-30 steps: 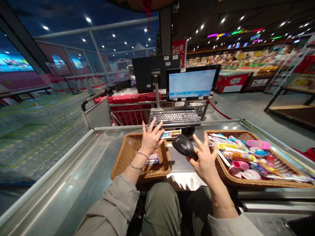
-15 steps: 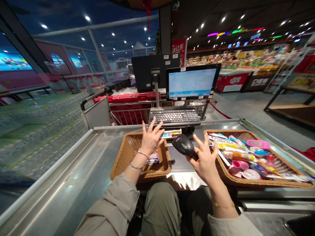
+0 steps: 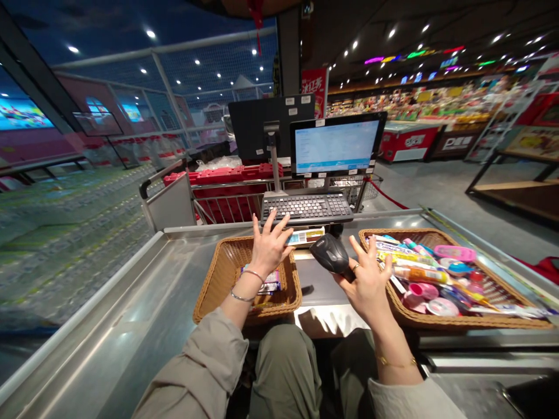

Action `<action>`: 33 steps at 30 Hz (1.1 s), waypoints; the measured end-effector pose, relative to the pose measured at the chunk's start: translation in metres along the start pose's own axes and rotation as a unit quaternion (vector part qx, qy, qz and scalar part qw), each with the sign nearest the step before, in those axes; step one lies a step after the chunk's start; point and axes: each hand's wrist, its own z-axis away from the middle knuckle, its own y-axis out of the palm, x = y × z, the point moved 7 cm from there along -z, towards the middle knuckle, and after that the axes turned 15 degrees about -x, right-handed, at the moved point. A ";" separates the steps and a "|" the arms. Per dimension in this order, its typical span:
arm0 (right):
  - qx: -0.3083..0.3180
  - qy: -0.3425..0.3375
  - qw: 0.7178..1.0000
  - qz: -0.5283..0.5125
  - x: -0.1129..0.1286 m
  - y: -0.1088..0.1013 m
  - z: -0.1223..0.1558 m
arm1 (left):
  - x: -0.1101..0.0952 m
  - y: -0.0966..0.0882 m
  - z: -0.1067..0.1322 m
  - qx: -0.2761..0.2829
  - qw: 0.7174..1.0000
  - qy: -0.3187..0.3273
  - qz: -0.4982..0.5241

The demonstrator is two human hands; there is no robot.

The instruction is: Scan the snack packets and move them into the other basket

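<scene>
My left hand (image 3: 267,247) holds a small printed box (image 3: 304,237) by one end, thumb and a finger pinching it, the other fingers fanned up in front of the keyboard (image 3: 307,206). My right hand (image 3: 365,279) grips a black handheld barcode scanner (image 3: 333,254), its head turned toward the box, with two fingers raised. The left wicker basket (image 3: 220,273) lies under my left wrist and holds a few packets (image 3: 268,281). The right wicker basket (image 3: 430,237) beside my right hand is full of several tubes and small packages.
A lit checkout screen (image 3: 335,146) and a dark customer display (image 3: 257,125) stand behind the keyboard. A shopping cart with red crates (image 3: 227,174) sits beyond the steel counter (image 3: 131,314). Store shelves and a red chest freezer (image 3: 404,142) lie at the back right.
Both hands keep their hold. The scanner has shifted slightly up and toward the box; the whole view has drifted a little to the left.
</scene>
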 end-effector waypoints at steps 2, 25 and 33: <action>-0.003 0.005 1.000 0.000 -0.003 -0.002 0.000 | -0.002 0.001 -0.002 -0.001 1.000 0.001 0.000; -0.025 0.109 0.994 0.018 -0.046 -0.031 0.006 | -0.051 0.027 -0.034 0.002 0.999 0.023 0.043; -0.060 0.145 0.987 0.033 -0.065 -0.044 0.007 | -0.078 0.046 -0.046 0.002 0.998 0.035 0.059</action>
